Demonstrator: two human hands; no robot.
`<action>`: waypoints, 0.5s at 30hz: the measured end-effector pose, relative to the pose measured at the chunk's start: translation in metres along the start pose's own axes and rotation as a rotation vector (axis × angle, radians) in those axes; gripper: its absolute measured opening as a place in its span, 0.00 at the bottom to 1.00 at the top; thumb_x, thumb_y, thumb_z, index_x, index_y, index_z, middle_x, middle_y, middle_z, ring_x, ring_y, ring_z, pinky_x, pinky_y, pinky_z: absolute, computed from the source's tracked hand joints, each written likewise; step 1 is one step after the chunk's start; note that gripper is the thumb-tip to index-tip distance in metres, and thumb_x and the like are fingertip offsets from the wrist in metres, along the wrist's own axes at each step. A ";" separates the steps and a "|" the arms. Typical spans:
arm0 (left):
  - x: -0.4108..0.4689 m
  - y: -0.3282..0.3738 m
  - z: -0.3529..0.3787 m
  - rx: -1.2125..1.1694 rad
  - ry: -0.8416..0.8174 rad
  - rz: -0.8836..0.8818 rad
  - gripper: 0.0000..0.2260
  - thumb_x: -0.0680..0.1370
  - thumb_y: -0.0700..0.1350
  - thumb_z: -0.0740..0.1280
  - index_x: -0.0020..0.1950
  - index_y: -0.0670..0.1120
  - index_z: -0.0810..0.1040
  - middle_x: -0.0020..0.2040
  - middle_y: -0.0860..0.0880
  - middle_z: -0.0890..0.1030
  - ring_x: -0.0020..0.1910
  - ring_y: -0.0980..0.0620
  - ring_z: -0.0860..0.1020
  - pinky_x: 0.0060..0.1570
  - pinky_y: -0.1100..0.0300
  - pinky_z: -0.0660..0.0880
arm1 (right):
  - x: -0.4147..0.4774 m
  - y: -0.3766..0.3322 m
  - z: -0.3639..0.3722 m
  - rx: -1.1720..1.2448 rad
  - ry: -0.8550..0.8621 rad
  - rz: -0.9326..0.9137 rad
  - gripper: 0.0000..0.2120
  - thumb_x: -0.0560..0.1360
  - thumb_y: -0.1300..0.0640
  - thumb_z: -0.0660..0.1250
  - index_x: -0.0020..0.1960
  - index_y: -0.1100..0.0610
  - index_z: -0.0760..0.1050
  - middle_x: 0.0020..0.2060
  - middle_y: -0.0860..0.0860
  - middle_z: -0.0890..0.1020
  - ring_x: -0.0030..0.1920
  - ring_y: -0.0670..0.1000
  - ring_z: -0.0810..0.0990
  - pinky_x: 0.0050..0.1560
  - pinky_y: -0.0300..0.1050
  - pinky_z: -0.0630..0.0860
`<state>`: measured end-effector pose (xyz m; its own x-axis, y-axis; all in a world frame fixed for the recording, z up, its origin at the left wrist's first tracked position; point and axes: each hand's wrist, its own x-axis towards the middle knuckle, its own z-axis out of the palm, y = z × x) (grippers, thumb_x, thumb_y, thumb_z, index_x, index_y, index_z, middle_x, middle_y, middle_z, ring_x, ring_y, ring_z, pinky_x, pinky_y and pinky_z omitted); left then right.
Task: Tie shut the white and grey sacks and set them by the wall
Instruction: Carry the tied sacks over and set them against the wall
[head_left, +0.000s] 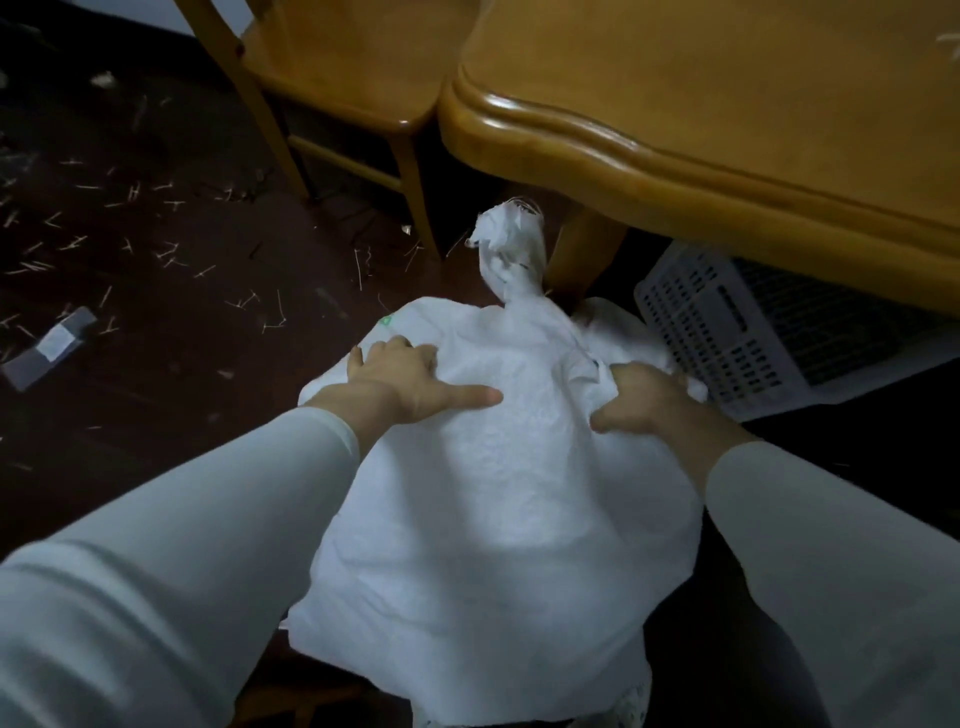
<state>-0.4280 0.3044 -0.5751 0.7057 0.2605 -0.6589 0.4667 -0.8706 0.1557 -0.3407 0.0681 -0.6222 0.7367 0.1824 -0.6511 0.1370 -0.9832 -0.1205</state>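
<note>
No legible text. Small green mark (387, 320) on white sack (498, 493) too blurred to read.

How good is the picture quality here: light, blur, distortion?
Head view: dim overall, the floor nearly black at left; the white sack is brightest, its weave washed out. Head view: near sleeves are blurred, left hand and right hand sharper. Head view: the table edge bows from wide-angle distortion.

Flat, spread left grip (402, 376); curled right grip (647, 399), thumb out.
</note>
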 end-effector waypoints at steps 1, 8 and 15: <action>-0.008 -0.003 0.001 -0.034 -0.032 0.001 0.48 0.59 0.79 0.57 0.68 0.47 0.69 0.66 0.45 0.69 0.68 0.43 0.66 0.71 0.44 0.58 | -0.011 0.000 0.002 0.066 -0.005 0.000 0.18 0.67 0.52 0.69 0.55 0.56 0.72 0.51 0.55 0.77 0.58 0.58 0.74 0.68 0.57 0.63; -0.069 -0.037 0.034 -0.276 -0.006 -0.035 0.29 0.70 0.71 0.57 0.52 0.48 0.77 0.67 0.44 0.65 0.70 0.46 0.59 0.70 0.48 0.60 | -0.072 0.021 0.027 0.480 -0.080 -0.022 0.22 0.59 0.53 0.78 0.50 0.57 0.78 0.53 0.57 0.78 0.57 0.57 0.77 0.55 0.48 0.77; -0.098 -0.030 0.050 -0.228 -0.095 -0.231 0.47 0.63 0.77 0.56 0.73 0.49 0.57 0.75 0.43 0.50 0.75 0.44 0.49 0.71 0.45 0.54 | -0.103 0.055 0.050 0.673 -0.043 0.315 0.78 0.39 0.37 0.82 0.76 0.51 0.40 0.76 0.50 0.48 0.75 0.52 0.53 0.73 0.45 0.54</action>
<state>-0.5381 0.2837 -0.5517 0.5197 0.3903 -0.7600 0.7232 -0.6746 0.1481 -0.4421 -0.0042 -0.5995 0.6460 -0.0946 -0.7575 -0.5218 -0.7789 -0.3478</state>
